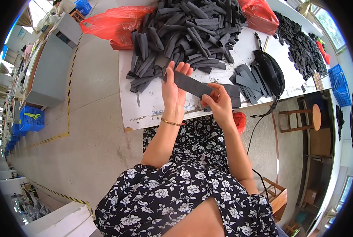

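A flat dark grey strip, seemingly of fabric (192, 85), stretches between my two hands above the near edge of the table. Its left end lies across the fingers of my left hand (175, 93), under the thumb; the palm faces up. At the other end my right hand (219, 106) pinches the strip between thumb and fingers. Beneath and beside the right hand, more flat dark strips (231, 91) lie on the white table (133, 114). Just beyond my left hand begins a large heap of curled dark strips (188, 29).
Red plastic bags (119, 23) flank the heap. A black pouch (270, 71) with a strap lies right of the flat strips (247, 81). Small dark pieces (303, 49) cover the far right. A wooden stool (315, 117) and blue crate (338, 85) stand to the right.
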Available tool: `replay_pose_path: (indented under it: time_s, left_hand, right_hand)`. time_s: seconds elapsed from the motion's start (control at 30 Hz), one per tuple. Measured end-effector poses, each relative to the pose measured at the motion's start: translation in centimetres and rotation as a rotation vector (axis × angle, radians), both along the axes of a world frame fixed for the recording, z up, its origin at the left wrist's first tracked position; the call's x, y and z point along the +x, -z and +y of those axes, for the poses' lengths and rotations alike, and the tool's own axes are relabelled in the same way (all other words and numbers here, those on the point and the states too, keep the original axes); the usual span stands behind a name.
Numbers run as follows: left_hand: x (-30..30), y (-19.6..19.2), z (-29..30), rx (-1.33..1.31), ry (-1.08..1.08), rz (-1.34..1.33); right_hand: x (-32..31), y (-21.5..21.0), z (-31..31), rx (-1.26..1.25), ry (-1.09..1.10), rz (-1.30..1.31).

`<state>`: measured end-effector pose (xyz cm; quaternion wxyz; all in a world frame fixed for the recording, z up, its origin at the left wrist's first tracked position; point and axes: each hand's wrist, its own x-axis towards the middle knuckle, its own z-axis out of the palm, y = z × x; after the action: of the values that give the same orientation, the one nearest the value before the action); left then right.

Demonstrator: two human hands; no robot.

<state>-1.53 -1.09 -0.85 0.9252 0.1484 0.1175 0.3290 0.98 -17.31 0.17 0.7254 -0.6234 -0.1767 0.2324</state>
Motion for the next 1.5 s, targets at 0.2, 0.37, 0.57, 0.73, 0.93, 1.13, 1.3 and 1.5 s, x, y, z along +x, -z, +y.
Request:
replay_pose_path:
  time_s: [0.2,0.37,0.57,0.73,0.93,1.13,1.3,1.5]
  left_hand:
    - [-1.0,2.6,2.3,-0.082,-0.079,-0.06]
    - [-4.0,1.7,8.9,0.296,-0.508,0.358]
    - [-6.3,3.7,15.2,0.944,-0.699,0.837]
    - [-4.1,5.4,18.4,1.445,-0.752,1.107]
    - [1.3,5.8,21.6,1.912,-0.499,1.268]
    - [2.4,5.4,19.8,1.739,-0.001,1.3]
    - [0.2,4.2,17.2,1.074,0.064,0.839]
    - [-1.2,1.8,11.6,0.428,0.367,0.392]
  right_hand:
    - [2.6,-1.2,-4.3,-0.278,0.12,-0.116]
    - [6.6,0.3,-11.1,-0.387,-0.036,0.091]
    - [6.4,-0.6,-10.1,-0.878,0.319,-0.226]
    - [14.8,3.5,-13.1,-0.918,0.618,-0.624]
    - [18.2,6.9,-12.0,-1.149,0.299,-0.858]
    - [17.6,10.4,-12.3,-1.414,0.074,-1.395]
    - [18.1,10.3,-13.6,-1.399,-0.091,-1.508]
    - [18.1,3.7,-12.5,-1.091,0.437,-1.63]
